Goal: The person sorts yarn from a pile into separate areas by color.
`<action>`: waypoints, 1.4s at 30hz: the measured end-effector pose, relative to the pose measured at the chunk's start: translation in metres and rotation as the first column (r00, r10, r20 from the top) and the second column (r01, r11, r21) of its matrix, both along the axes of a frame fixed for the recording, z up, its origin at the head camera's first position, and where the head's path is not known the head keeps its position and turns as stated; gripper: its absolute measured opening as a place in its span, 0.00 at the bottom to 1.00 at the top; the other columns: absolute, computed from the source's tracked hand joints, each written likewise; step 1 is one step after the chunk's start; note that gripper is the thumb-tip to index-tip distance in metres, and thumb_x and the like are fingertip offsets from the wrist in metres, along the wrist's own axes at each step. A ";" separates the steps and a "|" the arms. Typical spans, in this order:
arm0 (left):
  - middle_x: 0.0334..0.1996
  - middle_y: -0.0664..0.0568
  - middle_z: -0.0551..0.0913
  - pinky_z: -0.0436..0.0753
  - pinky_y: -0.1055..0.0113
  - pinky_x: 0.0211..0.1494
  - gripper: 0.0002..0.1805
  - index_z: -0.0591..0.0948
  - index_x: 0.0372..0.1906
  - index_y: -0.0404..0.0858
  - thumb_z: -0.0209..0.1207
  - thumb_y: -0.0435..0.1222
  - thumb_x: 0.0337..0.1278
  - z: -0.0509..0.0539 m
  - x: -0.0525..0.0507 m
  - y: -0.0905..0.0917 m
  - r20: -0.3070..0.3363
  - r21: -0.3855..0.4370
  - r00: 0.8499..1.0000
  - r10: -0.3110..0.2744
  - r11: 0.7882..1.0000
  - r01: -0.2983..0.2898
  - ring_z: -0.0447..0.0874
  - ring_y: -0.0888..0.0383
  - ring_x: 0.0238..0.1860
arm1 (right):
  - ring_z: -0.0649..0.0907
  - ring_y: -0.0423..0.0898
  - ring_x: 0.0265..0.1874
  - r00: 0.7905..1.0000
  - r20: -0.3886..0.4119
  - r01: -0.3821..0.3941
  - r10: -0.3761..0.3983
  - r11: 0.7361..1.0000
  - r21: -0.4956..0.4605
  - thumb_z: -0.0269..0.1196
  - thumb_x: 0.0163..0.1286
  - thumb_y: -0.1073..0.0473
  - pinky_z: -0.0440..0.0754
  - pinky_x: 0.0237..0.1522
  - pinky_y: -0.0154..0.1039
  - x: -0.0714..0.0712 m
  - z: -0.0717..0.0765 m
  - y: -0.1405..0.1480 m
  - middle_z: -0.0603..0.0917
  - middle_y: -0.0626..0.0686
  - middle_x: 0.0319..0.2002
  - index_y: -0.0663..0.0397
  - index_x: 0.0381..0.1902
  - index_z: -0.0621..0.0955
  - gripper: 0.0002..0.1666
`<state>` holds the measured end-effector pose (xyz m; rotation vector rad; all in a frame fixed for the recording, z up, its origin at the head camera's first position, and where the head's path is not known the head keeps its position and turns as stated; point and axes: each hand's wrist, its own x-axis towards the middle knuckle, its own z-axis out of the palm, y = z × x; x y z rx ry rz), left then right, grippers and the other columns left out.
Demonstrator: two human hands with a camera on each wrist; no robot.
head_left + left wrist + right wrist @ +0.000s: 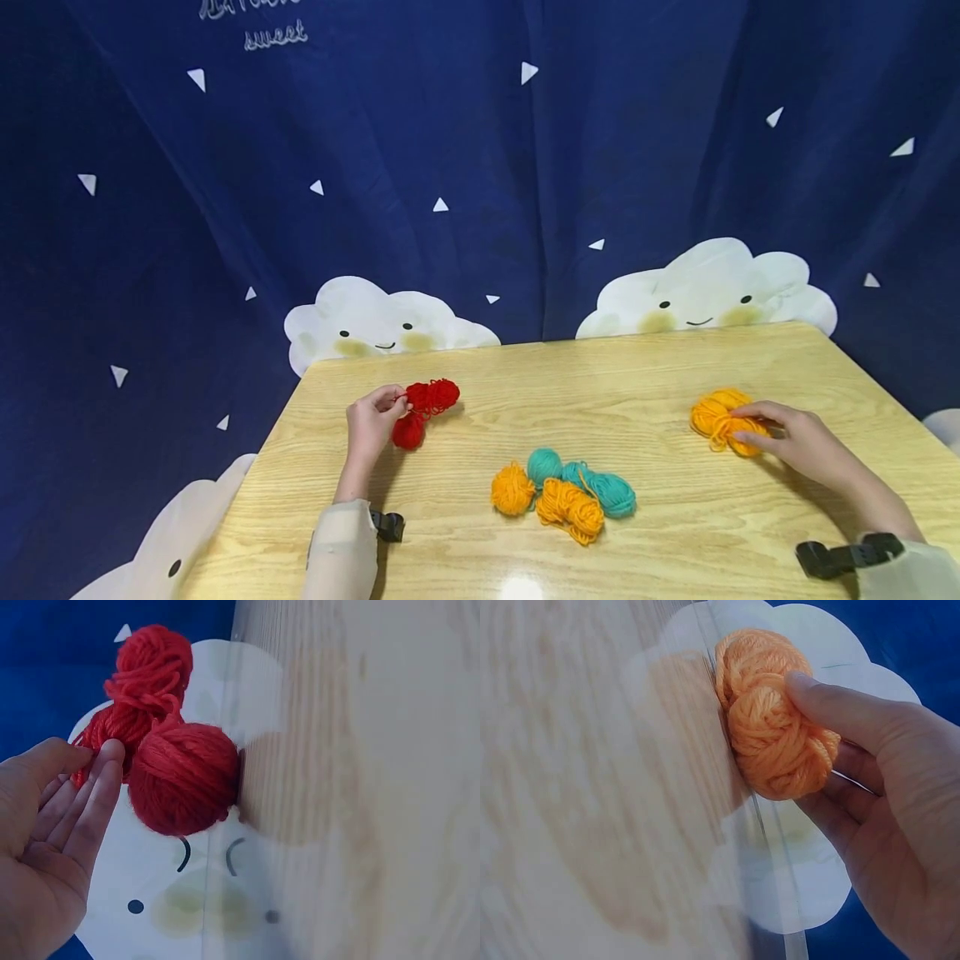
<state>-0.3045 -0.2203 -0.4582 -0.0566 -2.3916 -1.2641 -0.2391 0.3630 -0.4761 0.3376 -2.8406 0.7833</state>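
Note:
At the table's left side, the left hand (373,423) pinches the edge of a twisted red yarn skein (432,397). A round red yarn ball (408,432) lies against it, also seen in the left wrist view as a red ball (184,778) beside the fingertips. Over on the right, the right hand (806,442) grips an orange yarn bundle (720,417), thumb on one side and fingers on the other. The right wrist view shows this orange bundle (776,720) between thumb and fingers of the hand (885,772), at the tabletop.
Near the middle of the wooden table (450,550) lie an orange ball (512,489), an orange skein (570,508), a teal ball (544,467) and a teal skein (611,493), close together. A dark blue curtain (420,125) with clouds hangs behind the far edge.

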 end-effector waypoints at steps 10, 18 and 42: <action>0.27 0.41 0.89 0.77 0.82 0.31 0.02 0.86 0.32 0.32 0.66 0.27 0.53 -0.001 -0.002 -0.006 0.006 -0.086 0.999 0.051 0.995 -0.050 0.88 0.54 0.28 | 0.76 0.25 0.45 1.000 -0.002 0.003 -0.003 1.000 0.004 0.69 0.63 0.47 0.75 0.39 0.22 -0.001 0.004 0.001 0.85 0.65 0.51 0.53 0.51 0.84 0.22; 0.29 0.44 0.89 0.79 0.76 0.36 0.03 0.86 0.33 0.33 0.67 0.29 0.53 -0.004 -0.001 -0.009 0.056 -0.173 0.996 0.076 0.983 -0.065 0.88 0.53 0.31 | 0.79 0.28 0.44 1.000 0.003 -0.003 0.003 1.000 0.002 0.68 0.64 0.47 0.78 0.40 0.24 -0.001 0.005 -0.001 0.84 0.65 0.51 0.54 0.52 0.83 0.23; 0.32 0.43 0.89 0.81 0.70 0.39 0.03 0.85 0.33 0.33 0.67 0.27 0.52 -0.007 0.001 -0.009 0.121 -0.221 0.992 0.031 0.975 -0.004 0.86 0.52 0.35 | 0.73 0.21 0.46 0.970 -0.242 -0.010 0.003 1.000 -0.029 0.71 0.61 0.54 0.66 0.42 0.13 0.002 0.013 -0.031 0.86 0.58 0.48 0.49 0.50 0.83 0.19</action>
